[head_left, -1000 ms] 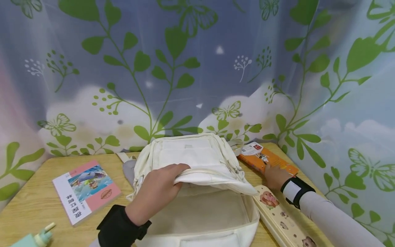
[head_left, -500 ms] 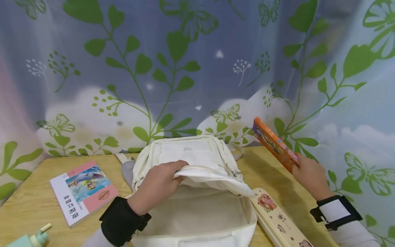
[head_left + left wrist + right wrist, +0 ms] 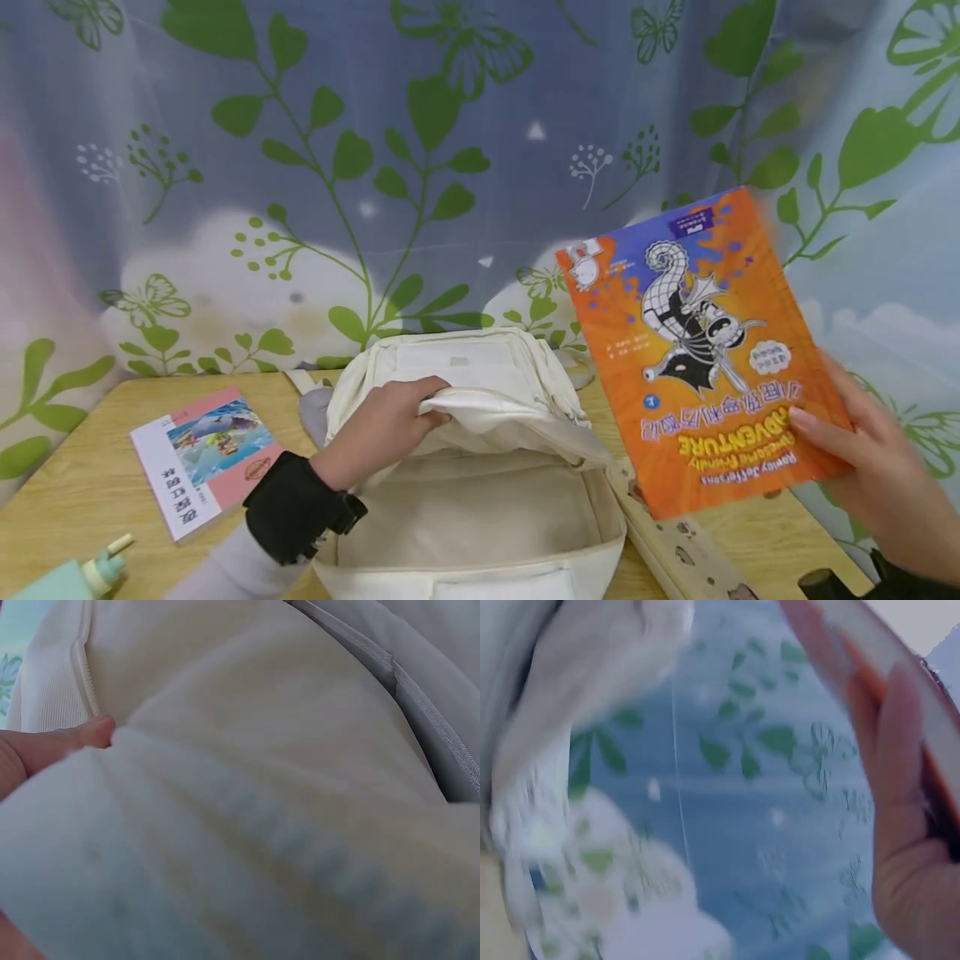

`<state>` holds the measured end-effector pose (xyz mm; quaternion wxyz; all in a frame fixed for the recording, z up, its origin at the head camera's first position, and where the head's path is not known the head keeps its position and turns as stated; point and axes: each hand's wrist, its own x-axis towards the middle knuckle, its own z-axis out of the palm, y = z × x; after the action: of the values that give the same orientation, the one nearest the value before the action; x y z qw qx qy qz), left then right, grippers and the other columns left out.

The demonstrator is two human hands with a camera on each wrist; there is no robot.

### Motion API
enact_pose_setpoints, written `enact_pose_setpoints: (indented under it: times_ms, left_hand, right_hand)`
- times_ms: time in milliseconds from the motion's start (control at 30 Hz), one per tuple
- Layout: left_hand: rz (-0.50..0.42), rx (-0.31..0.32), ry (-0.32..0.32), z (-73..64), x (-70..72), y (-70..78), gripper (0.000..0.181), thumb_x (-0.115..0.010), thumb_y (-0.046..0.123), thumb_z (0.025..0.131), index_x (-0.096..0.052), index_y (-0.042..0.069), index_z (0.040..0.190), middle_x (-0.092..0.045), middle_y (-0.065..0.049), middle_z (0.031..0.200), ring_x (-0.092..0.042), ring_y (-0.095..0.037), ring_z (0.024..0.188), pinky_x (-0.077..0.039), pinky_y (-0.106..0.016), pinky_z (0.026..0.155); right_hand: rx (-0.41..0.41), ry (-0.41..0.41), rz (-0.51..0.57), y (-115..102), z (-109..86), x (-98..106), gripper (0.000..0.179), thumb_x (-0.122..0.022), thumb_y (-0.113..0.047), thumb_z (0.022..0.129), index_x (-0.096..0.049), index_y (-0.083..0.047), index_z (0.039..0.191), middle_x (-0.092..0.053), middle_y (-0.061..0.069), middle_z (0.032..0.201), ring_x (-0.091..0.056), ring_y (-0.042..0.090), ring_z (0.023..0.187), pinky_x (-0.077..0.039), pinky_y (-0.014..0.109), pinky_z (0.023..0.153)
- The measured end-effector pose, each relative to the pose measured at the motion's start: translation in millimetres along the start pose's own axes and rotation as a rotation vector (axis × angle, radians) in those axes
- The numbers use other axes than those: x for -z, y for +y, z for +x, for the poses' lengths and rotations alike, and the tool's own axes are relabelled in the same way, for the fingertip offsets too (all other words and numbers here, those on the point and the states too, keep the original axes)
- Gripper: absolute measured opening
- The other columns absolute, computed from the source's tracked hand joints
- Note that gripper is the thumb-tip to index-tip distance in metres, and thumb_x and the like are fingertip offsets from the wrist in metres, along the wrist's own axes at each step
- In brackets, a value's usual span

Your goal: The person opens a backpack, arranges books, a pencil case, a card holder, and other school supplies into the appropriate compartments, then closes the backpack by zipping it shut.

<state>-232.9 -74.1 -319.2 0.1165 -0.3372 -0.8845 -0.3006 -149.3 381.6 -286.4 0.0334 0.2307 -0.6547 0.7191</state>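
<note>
A white backpack [image 3: 465, 533] lies on the table with its main compartment gaping toward me. My left hand [image 3: 386, 429] pinches the edge of its flap and keeps it raised; in the left wrist view a fingertip [image 3: 94, 732] presses the white cloth. Up to the right, my right hand [image 3: 885, 458] grips an orange book [image 3: 705, 358] by one edge, thumb on the cover. The cover shows a black-and-white cartoon figure and its lettering is upside down to me. In the right wrist view the book [image 3: 877, 645] appears edge-on and blurred beside the hand.
A cream pencil case [image 3: 686, 550] with printed pictures lies right of the backpack, partly behind the book. On the left are a pink and white book [image 3: 213, 458] and a mint-green bottle [image 3: 82, 579]. A patterned curtain [image 3: 450, 167] hangs behind the wooden table [image 3: 67, 467].
My right hand has picked the orange book up off the table at the right, brought it nearer and turned its cover toward me. The left hand still holds the flap.
</note>
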Motion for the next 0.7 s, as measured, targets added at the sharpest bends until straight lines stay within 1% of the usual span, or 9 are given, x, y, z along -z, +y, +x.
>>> enact_pose_setpoints:
  times_ms: [67,100,167,200,300,400,500,600,700]
  left_hand:
    - [-0.012,0.015,-0.012,1.3,3.1,-0.5,0.021,-0.071,0.006,0.094,-0.068,0.008,0.115,-0.069,0.002,0.093,-0.053,-0.005,0.066,-0.043,-0.029,0.066]
    - [-0.019,0.017,-0.009,2.5,4.2,-0.8,0.022,-0.071,0.006,0.094,-0.068,0.008,0.116,-0.07,0.001,0.095,-0.057,-0.007,0.071,-0.045,-0.03,0.068]
    - [-0.032,0.012,0.0,5.5,7.3,-0.7,0.02,-0.07,0.005,0.095,-0.068,0.007,0.115,-0.07,-0.001,0.098,-0.061,-0.011,0.078,-0.047,-0.033,0.073]
    - [-0.031,0.008,0.006,7.2,9.0,-0.8,0.02,-0.07,0.005,0.095,-0.068,0.007,0.115,-0.07,-0.002,0.099,-0.063,-0.014,0.081,-0.049,-0.035,0.075]
    - [-0.029,-0.01,0.02,13.5,14.7,0.1,0.016,-0.069,0.005,0.096,-0.067,0.007,0.112,-0.07,-0.004,0.101,-0.065,-0.02,0.088,-0.05,-0.037,0.08]
    - [-0.035,0.008,0.006,16.8,21.4,2.3,0.016,-0.067,0.006,0.098,-0.066,0.007,0.114,-0.07,-0.005,0.105,-0.065,-0.023,0.094,-0.05,-0.039,0.083]
    - [-0.046,0.028,-0.008,15.6,27.7,6.7,0.02,-0.064,0.007,0.1,-0.064,0.007,0.12,-0.069,-0.006,0.112,-0.065,-0.025,0.101,-0.05,-0.04,0.087]
    - [-0.058,0.025,-0.002,12.9,31.5,13.0,0.023,-0.062,0.005,0.101,-0.063,0.007,0.124,-0.068,-0.007,0.116,-0.065,-0.027,0.106,-0.05,-0.041,0.09]
    - [-0.061,0.012,0.009,10.3,30.0,19.8,0.024,-0.061,0.003,0.101,-0.062,0.008,0.125,-0.068,-0.007,0.118,-0.065,-0.027,0.109,-0.05,-0.04,0.093]
  right_hand:
    - [-0.08,-0.137,0.15,2.3,-5.4,-4.4,0.065,-0.021,0.004,0.108,-0.021,-0.031,0.162,-0.056,0.001,0.139,-0.067,0.025,0.109,-0.06,0.042,0.082]
    - [-0.111,-0.223,0.234,5.8,-6.2,-6.7,0.066,-0.017,0.005,0.108,-0.022,-0.032,0.163,-0.055,0.003,0.142,-0.067,0.027,0.112,-0.058,0.044,0.086]
    - [-0.193,-0.391,0.39,13.1,-4.9,-14.2,0.068,-0.012,0.004,0.107,-0.033,-0.034,0.159,-0.054,0.008,0.145,-0.064,0.03,0.119,-0.054,0.047,0.095]
    - [-0.234,-0.471,0.463,17.7,-3.3,-19.0,0.067,-0.011,0.003,0.107,-0.034,-0.033,0.159,-0.052,0.009,0.148,-0.062,0.031,0.123,-0.051,0.048,0.099]
    - [-0.316,-0.638,0.588,34.1,2.3,-38.1,0.062,-0.014,0.002,0.108,-0.033,-0.027,0.16,-0.045,0.009,0.156,-0.051,0.031,0.136,-0.04,0.047,0.11]
    - [-0.398,-0.739,0.643,54.6,2.9,-59.2,0.058,-0.018,0.0,0.109,-0.033,-0.024,0.16,-0.041,0.008,0.158,-0.044,0.027,0.143,-0.033,0.045,0.116]
    - [-0.52,-0.756,0.662,74.6,-0.5,-79.2,0.054,-0.022,-0.004,0.11,-0.036,-0.023,0.159,-0.043,0.008,0.156,-0.044,0.024,0.142,-0.032,0.041,0.117]
    - [-0.655,-0.685,0.667,89.3,-5.3,-95.9,0.049,-0.026,-0.009,0.112,-0.035,-0.02,0.159,-0.045,0.008,0.154,-0.044,0.024,0.142,-0.033,0.04,0.117]
    - [-0.755,-0.563,0.665,96.3,-6.3,-108.0,0.057,-0.034,-0.015,0.112,-0.012,-0.011,0.164,-0.044,0.011,0.153,-0.044,0.028,0.141,-0.033,0.042,0.117]
